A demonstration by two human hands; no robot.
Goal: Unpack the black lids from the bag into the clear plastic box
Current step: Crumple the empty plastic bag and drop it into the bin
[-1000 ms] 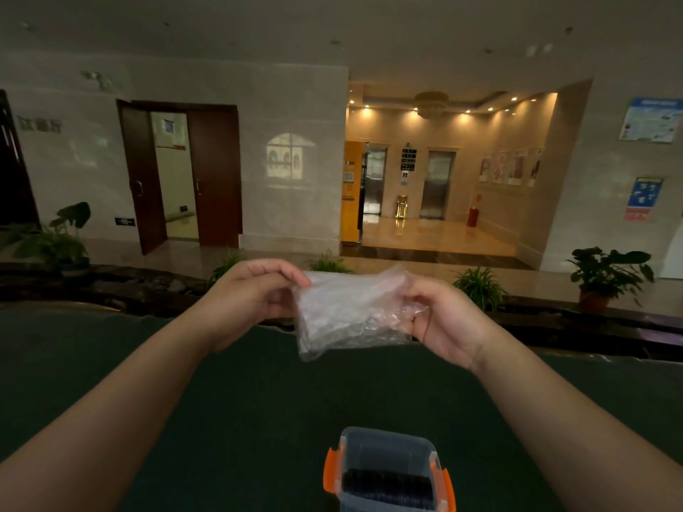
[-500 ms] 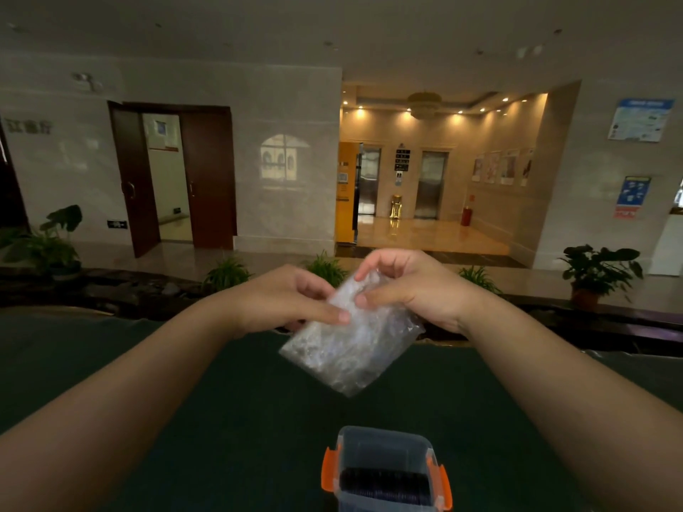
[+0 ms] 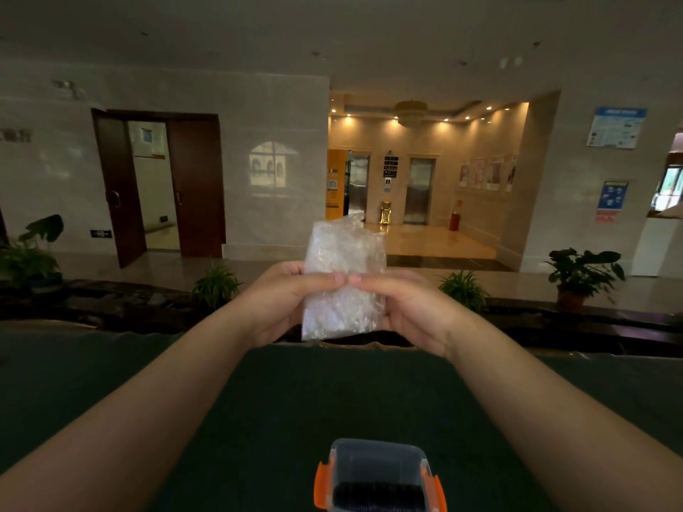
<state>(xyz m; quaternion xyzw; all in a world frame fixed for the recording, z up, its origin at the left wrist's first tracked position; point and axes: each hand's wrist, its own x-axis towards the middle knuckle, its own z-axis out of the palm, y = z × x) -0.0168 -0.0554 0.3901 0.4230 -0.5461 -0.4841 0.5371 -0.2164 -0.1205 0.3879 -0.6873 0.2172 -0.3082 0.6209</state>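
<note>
two hands (image 3: 281,297) (image 3: 410,308) grip bag (image 3: 342,282) | upright, long axis vertical

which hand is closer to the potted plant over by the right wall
The right hand. It holds the bag's right side, toward the potted plant. The left hand has its grip on the bag's opposite side, farther away.

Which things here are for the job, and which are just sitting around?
For the job:
- crinkly clear plastic bag, held upright by left hand and right hand
- clear plastic box with orange clips
- black lids in the box

Just around:
- potted green plants
- dark wooden doors
- blue wall posters
</note>
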